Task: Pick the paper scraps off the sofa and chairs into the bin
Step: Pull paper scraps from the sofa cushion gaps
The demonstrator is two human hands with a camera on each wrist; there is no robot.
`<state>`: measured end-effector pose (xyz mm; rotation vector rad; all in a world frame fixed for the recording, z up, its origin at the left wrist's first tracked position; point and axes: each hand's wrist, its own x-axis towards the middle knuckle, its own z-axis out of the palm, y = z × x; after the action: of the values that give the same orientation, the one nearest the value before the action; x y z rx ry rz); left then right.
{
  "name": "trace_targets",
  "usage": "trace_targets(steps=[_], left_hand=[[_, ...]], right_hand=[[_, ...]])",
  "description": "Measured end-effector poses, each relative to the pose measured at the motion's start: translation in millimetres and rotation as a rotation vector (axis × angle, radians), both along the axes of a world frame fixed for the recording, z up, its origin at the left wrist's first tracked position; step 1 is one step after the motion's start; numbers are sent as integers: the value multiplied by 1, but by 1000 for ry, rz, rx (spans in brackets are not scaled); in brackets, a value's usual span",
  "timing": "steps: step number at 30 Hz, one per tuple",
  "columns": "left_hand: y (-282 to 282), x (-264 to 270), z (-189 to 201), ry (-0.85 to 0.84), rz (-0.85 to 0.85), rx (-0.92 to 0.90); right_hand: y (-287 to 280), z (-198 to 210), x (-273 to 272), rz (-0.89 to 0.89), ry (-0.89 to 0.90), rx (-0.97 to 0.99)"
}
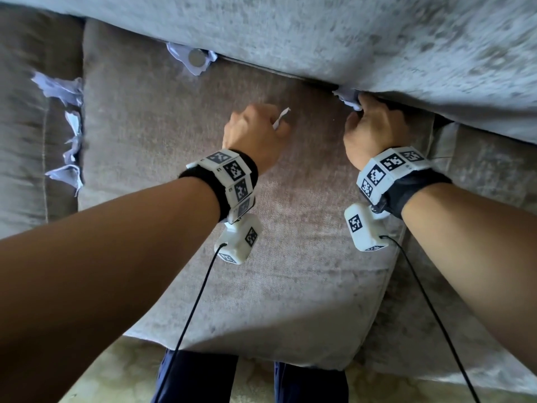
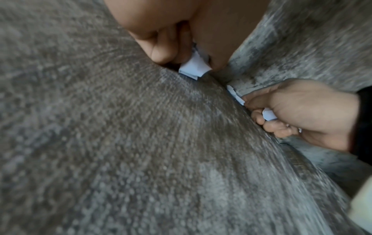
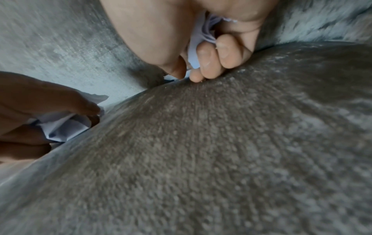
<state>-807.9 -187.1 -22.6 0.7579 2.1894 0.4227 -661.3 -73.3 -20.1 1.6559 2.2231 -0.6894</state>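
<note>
Over the middle of the grey sofa seat cushion (image 1: 261, 257), my left hand (image 1: 255, 129) is curled round white paper scraps (image 1: 281, 117); the same scraps (image 2: 194, 66) poke out below its fingers in the left wrist view. My right hand (image 1: 372, 126) is at the crease under the back cushion (image 1: 319, 33). It holds scraps (image 3: 194, 47) in its curled fingers and pinches another scrap (image 1: 348, 97) stuck in the crease. More torn paper (image 1: 62, 91) lies in the gap at the left, and a scrap (image 1: 191, 61) sits at the back crease.
A round silver coin-like disc (image 1: 197, 57) lies on the scrap at the back crease. A second seat cushion (image 1: 26, 126) adjoins on the left, with several scraps (image 1: 71, 152) down the gap. My legs (image 1: 203, 376) stand on a pale floor at the sofa's front edge. No bin is in view.
</note>
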Motion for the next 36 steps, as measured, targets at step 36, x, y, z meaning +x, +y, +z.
trace_targets(steps=[36], left_hand=[[1, 16, 8, 2, 52, -51]], right_hand=[[-7, 1, 35, -154, 186, 19]])
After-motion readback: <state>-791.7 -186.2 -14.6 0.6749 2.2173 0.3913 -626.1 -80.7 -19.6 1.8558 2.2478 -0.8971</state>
